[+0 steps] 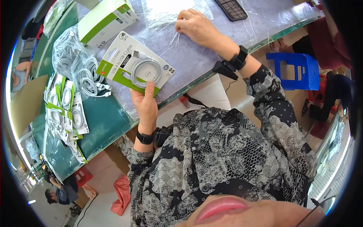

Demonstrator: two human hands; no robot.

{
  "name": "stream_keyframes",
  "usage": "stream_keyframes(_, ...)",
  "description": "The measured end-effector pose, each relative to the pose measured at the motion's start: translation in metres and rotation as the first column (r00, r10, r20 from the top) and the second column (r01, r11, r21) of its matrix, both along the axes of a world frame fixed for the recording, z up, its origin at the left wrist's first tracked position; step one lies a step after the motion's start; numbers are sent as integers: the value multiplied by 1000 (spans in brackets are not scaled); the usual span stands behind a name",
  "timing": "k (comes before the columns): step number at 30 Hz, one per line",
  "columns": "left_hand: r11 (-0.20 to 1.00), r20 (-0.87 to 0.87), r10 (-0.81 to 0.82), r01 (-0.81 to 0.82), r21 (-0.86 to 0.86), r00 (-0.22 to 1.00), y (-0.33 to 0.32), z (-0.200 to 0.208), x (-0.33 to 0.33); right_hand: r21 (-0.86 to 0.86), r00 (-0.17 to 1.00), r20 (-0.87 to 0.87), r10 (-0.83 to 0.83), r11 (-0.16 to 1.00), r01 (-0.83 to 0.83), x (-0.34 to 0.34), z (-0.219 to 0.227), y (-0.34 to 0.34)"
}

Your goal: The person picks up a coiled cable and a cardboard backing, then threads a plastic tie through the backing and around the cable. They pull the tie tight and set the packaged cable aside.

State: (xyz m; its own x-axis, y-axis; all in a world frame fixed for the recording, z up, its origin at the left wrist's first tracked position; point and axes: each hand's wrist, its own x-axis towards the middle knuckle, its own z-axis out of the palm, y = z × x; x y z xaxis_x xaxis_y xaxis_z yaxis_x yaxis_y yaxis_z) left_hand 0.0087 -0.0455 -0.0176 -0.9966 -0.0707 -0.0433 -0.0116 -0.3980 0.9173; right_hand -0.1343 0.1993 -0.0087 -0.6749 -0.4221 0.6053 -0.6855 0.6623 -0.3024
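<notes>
My left hand (pixel 145 106) grips the lower edge of a white and green backing card (pixel 120 48), thumb on its front. A white USB cable (pixel 133 75) lies coiled against that card, its metal plug near the middle. Farther right, the fingers of my right hand (pixel 199 30) are pinched on thin white ties (pixel 176 38). More ties lie beside that hand on a clear plastic sheet (pixel 159 9). How many ties are between the fingertips is too small to tell.
Left of the card lie loose coiled white cables (pixel 90 80) and a heap of carded cables (pixel 64 109). A white and green box (pixel 109 22) stands behind. A dark phone (pixel 231 9) lies at the far right. A blue stool (pixel 293 70) stands beyond the table edge, near another person.
</notes>
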Motion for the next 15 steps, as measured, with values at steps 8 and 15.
stream_keyframes(8, 943, 87, -43, 12, 332, 995, 9, 25, -7, -139, 990, 46, 130, 983, -122, -9, 7, -7)
stream_keyframes(15, 594, -53, -269, 209, 777, 962, 3, 43, -33, -183, 969, -170, 181, 960, -212, 22, 60, -25)
